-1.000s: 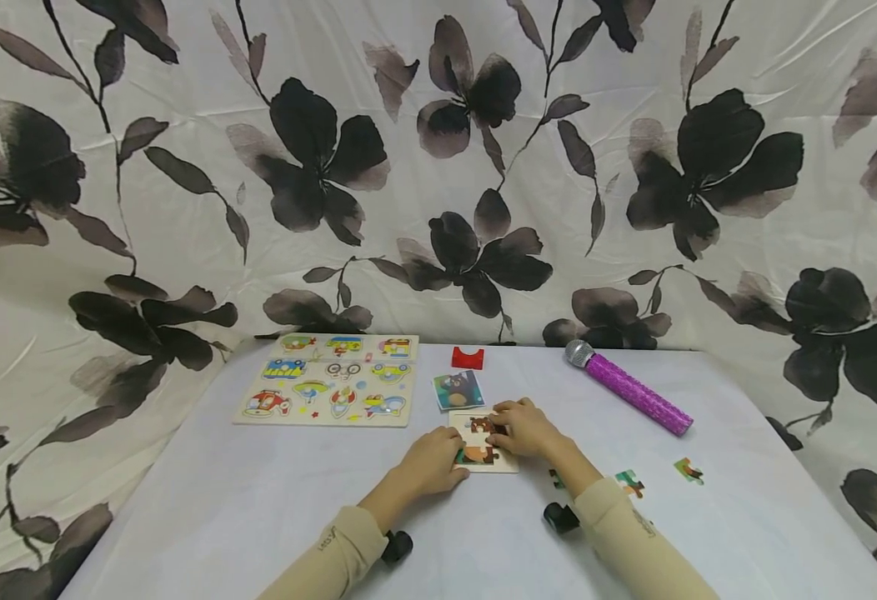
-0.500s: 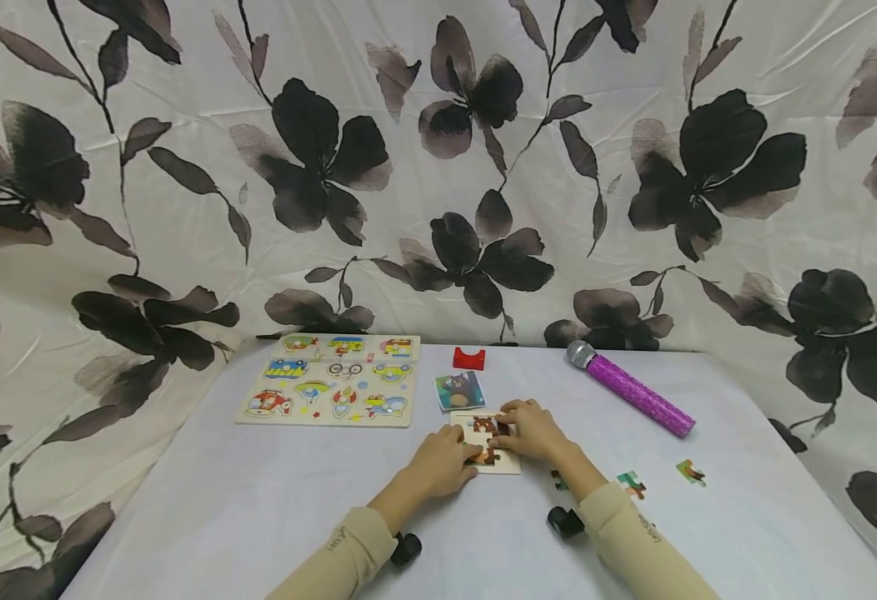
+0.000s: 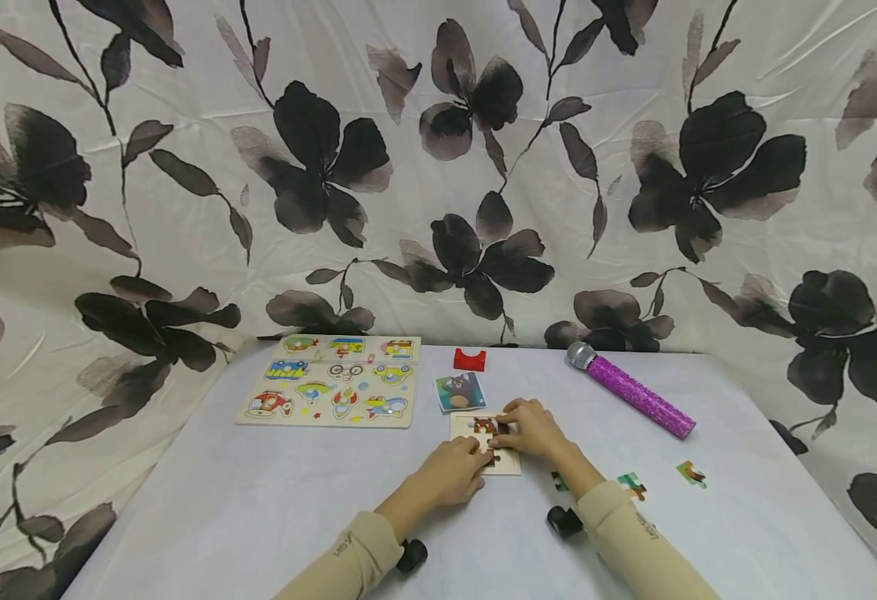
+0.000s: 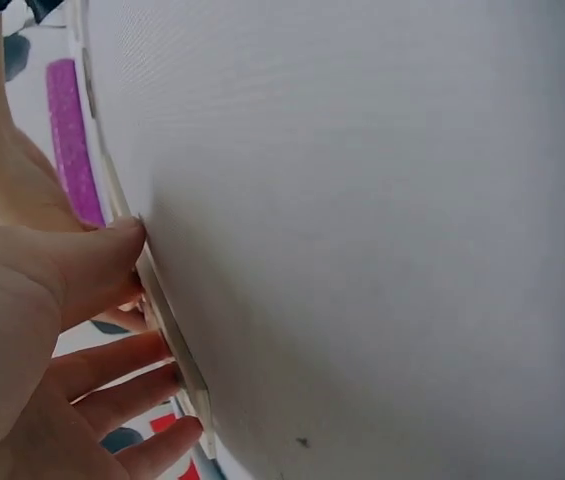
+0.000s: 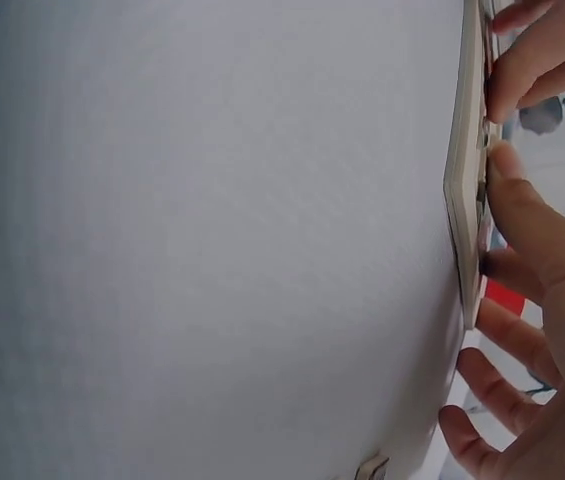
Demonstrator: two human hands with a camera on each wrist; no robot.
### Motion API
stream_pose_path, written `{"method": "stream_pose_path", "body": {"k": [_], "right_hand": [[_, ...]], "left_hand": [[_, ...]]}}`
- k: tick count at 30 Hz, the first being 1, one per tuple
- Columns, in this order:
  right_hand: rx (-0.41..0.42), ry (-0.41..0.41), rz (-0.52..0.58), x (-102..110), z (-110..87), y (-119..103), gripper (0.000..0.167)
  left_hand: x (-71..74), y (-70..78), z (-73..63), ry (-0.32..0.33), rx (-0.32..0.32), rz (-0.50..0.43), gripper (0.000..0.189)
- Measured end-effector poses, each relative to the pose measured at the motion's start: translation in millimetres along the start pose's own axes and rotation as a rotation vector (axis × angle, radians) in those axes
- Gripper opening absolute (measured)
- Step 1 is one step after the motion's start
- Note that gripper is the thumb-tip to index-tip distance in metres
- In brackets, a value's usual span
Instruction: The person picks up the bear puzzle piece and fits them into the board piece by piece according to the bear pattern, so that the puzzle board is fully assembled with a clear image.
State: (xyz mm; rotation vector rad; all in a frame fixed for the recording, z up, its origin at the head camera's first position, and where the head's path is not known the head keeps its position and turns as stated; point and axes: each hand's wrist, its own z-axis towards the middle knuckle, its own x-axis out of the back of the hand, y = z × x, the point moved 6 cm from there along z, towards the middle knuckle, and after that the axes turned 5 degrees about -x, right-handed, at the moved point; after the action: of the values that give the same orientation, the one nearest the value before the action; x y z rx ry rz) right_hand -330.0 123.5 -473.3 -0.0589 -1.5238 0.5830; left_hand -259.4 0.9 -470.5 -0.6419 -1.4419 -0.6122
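A small wooden jigsaw board [image 3: 512, 467] lies on the white table, with brown bear pieces [image 3: 485, 426] in it. My left hand [image 3: 446, 475] reaches over the board's lower left, its fingertips on the pieces and covering part of the picture. On the opposite side, my right hand [image 3: 534, 430] rests its thumb and fingertips on the board. Seen from the left wrist, the fingers [image 4: 112, 365] are spread along the board's edge. In the right wrist view the thumb [image 5: 522, 205] touches the board's top, the other fingers loosely bent. A bear picture card [image 3: 461, 392] lies just behind.
Loose jigsaw pieces lie right of the board: one [image 3: 691, 474] farther out, one [image 3: 631, 486] near the right sleeve, another [image 3: 560, 481] beside the forearm. A glittery purple microphone [image 3: 637, 392] is at right, a red block [image 3: 469, 360] behind, a large vehicle puzzle [image 3: 359, 408] at back left.
My left hand has slid right from the board's left edge onto its lower pieces, covering more of them. My right hand has stayed almost still.
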Motion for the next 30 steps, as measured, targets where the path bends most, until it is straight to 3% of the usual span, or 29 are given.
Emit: {"method": "stream_pose_path", "body": {"k": [6, 14, 21, 26, 30], "right_hand": [[0.003, 0.009, 0.028, -0.2, 0.2, -2.2, 0.05], [0.058, 0.028, 0.095, 0.4, 2.6, 2.9, 0.038], [0.022, 0.03, 0.354, 17.3, -11.0, 23.5, 0.038], [0.047, 0.069, 0.297, 40.1, -30.8, 36.0, 0.033], [-0.008, 0.048, 0.215, 51.8, -51.7, 48.7, 0.035]], "left_hand": [[-0.3, 7.7, -2.0, -0.006, -0.012, 0.005, 0.048], [-4.1, 13.1, -3.0, -0.043, -0.013, -0.039, 0.05], [-5.6, 11.8, -1.6, -0.052, 0.011, -0.102, 0.051], [-3.3, 8.8, -1.0, -0.036, 0.035, -0.128, 0.055], [-5.1, 8.1, -0.1, -0.029, 0.035, -0.126, 0.06]]}}
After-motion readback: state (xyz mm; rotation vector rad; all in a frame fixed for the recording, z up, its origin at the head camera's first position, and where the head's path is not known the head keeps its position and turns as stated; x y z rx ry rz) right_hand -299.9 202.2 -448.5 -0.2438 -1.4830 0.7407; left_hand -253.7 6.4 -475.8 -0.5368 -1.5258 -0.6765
